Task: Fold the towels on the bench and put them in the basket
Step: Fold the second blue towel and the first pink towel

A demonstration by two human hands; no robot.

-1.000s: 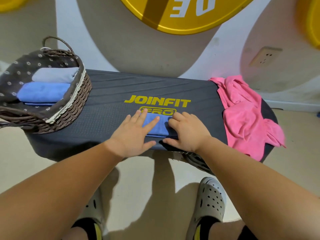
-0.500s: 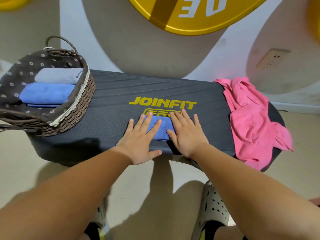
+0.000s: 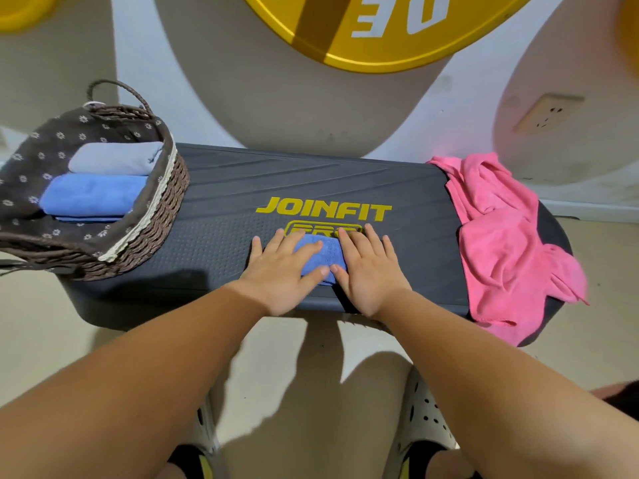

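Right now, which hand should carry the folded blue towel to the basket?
Left. The left hand lies on the blue towel on the basket's side; the right hand would have to cross over.

I note bare bench (image 3: 242, 188) surface between the wicker basket (image 3: 159, 229) at the left end and the crumpled pink towel (image 3: 505, 243) at the right. Both hands flank the folded blue towel (image 3: 321, 254); the leftward path stands unobstructed.
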